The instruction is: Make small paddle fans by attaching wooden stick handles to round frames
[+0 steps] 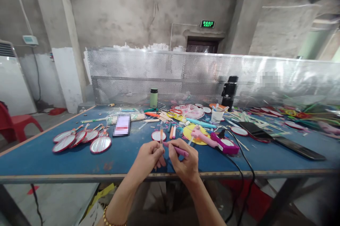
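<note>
Near the table's front edge, my left hand (151, 155) pinches a flat wooden stick (161, 134) that points upward and has orange colouring on it. My right hand (183, 158) is closed round a thick purple crayon-like stick (181, 151), whose tip is close to or touching the wooden stick; which of the two I cannot tell. Just behind the wooden stick is a round red-rimmed disc (156, 136); whether they are joined is unclear. More orange and pale crayon-like sticks (173, 132) lie beyond my right hand.
Several red-rimmed discs with stick handles (100, 144) lie at left, beside a phone (122, 126). A purple-and-pink tool (225, 144) with black cables lies at right, near a dark phone-like slab (255, 131). A green bottle (153, 98) and black flask (229, 92) stand behind the clutter.
</note>
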`<state>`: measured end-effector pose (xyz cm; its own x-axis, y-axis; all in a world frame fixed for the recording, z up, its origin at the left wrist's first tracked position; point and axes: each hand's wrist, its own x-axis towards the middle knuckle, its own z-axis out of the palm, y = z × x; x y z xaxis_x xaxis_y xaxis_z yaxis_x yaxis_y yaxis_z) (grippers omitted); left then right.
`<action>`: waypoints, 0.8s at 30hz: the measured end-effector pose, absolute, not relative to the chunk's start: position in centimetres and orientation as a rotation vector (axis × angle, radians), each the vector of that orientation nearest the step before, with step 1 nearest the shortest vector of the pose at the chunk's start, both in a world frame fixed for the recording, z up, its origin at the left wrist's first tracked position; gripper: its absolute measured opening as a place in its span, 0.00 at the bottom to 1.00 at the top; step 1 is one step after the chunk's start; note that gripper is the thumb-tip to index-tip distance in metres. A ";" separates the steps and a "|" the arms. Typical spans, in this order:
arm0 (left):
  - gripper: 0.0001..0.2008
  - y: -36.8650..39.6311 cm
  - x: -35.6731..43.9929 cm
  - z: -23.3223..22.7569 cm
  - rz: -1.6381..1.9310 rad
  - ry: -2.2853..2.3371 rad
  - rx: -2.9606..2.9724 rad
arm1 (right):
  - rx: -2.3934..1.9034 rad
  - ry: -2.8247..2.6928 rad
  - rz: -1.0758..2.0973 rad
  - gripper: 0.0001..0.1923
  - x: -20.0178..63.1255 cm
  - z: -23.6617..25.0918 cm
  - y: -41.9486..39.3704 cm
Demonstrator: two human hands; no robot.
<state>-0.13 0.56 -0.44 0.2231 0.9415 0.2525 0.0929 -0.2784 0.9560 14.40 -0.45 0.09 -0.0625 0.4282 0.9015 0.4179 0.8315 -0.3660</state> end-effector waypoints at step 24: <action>0.15 0.5 -0.2 -0.5 1.188 0.974 1.564 | -0.656 -1.709 0.006 0.07 14.4 0.1 -0.2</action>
